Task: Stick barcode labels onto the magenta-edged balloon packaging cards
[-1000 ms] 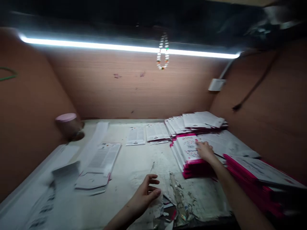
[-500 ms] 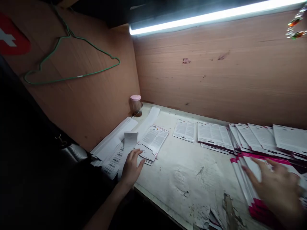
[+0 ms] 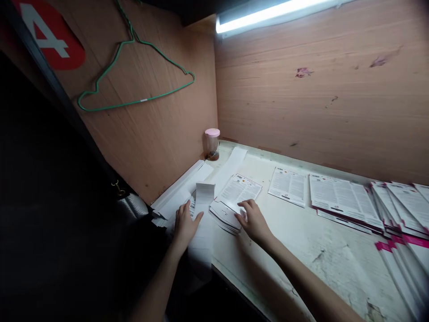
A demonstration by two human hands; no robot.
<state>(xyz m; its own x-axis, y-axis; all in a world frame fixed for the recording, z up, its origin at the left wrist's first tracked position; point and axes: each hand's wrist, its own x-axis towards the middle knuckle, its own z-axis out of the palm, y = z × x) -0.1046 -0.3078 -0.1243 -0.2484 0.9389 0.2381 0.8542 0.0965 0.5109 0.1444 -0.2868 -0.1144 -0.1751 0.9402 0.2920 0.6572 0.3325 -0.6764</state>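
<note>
Reaching to either side of the near work, your hands bracket a small stack [image 3: 241,188] and a white strip [image 3: 204,199] on the desk [image 3: 284,250]. Your right hand [image 3: 253,221] is loose, its thumb and fingers parted at the right edge of the stack and not closed on it. Your left hand [image 3: 185,226] lies half curled over the labels [image 3: 192,206], thumb toward the strip; blur and its own fingers hide whether it grips anything, so you cannot tell from this view. The stack lies flat near the front edge, probably so that both hands reach it without stretching; the strip runs beside it, its far end folded up, its near end trailing past the desk edge. Note the stack's look: white, printed face up with fine grey text, a barcode at a far corner, and plain curved flaps stepped at the near end.
</note>
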